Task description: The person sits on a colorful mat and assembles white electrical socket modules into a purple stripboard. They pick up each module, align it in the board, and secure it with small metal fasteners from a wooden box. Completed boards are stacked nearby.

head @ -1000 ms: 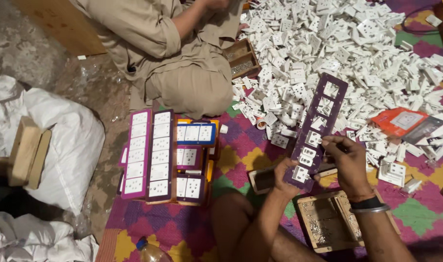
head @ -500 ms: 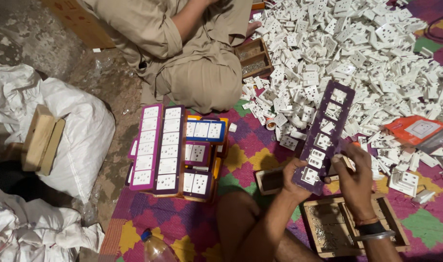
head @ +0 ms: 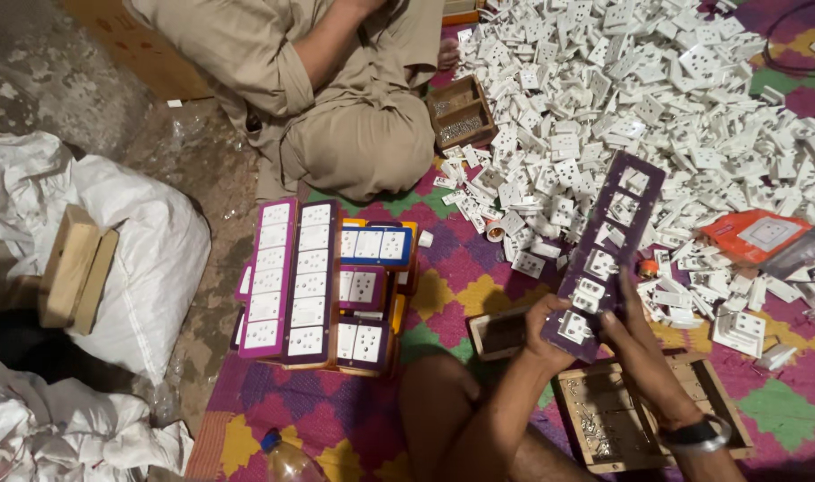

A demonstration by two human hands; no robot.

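Purple panel strip [head: 611,241] with white socket inserts is held tilted over the patterned mat [head: 443,286], its near end gripped by the left hand [head: 550,326] while the right hand [head: 635,335] closes on its edge. Below the hands lies a wooden tray [head: 622,419]. Just right, an orange packet [head: 751,234] rests against the heap of white sockets [head: 657,80]. Stacked filled panels [head: 323,281] sit left; a seated person [head: 336,98] faces them.
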